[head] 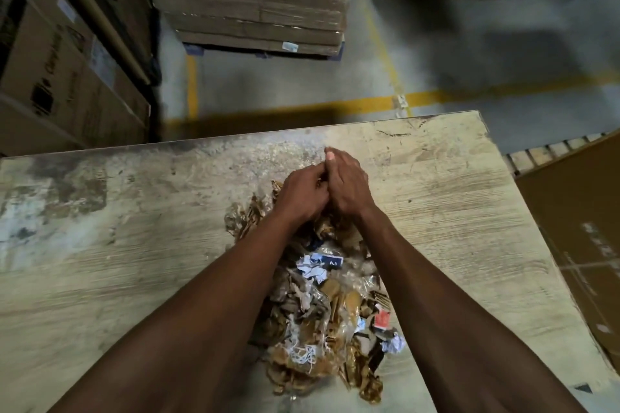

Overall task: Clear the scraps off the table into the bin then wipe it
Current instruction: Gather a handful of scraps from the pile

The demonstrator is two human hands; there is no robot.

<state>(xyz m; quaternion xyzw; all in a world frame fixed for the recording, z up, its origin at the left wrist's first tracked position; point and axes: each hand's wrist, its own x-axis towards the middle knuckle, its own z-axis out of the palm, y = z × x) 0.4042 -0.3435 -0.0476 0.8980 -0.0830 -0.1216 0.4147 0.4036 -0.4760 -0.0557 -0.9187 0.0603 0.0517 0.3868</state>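
table: a worn, pale wood-grain tabletop (436, 198) fills the lower two thirds of the frame; its far edge runs across the middle, with grey floor and a yellow line beyond
scraps: a heap of crumpled brown paper, clear plastic film, white string and small blue and red card bits (322, 305) lies at the centre of the frame, between the person's forearms, and runs down toward the bottom edge
left hand: the left hand (303, 194) sits at the far end of the heap, fingers curled inward; whether they pinch a scrap cannot be told
right hand: the right hand (347, 183) is pressed against the left, fingers straight and together, edge down on the table like a scoop; it holds nothing visible
step: judged to be raking the heap together from its far end toward the near edge
doing it well: keep both hand edges low on the wood so thin film does not slip under; draw slowly, as light paper scatters
bin: not in view
wiping: not yet begun; no cloth is visible
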